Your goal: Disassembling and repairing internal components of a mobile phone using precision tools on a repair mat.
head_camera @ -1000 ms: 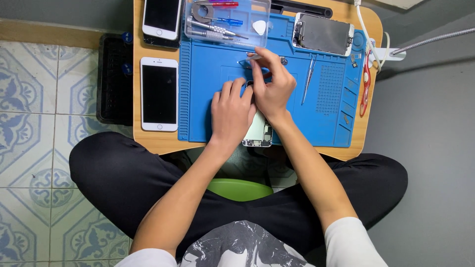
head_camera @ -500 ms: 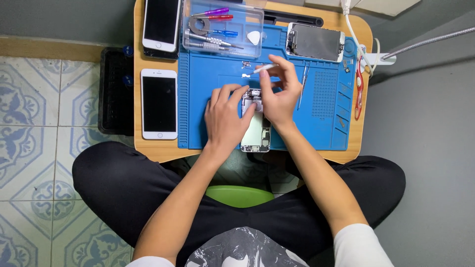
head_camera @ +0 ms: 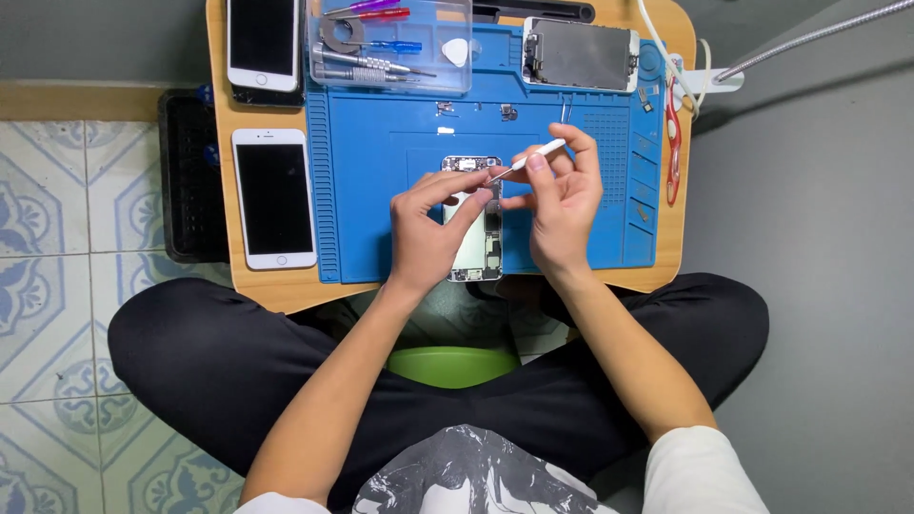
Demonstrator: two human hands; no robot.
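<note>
An opened phone body (head_camera: 473,228) lies flat on the blue work mat (head_camera: 371,200), long axis running away from the person, its back down and its innards up. The upper end shows dark circuitry and small metal parts; lower down there is a pale, greenish-white panel, and a dark strip runs along its right side. A slim white tool (head_camera: 526,159) is tilted over it, its fine tip meeting the phone's upper right part, its blunt end angled up and to the right.
</note>
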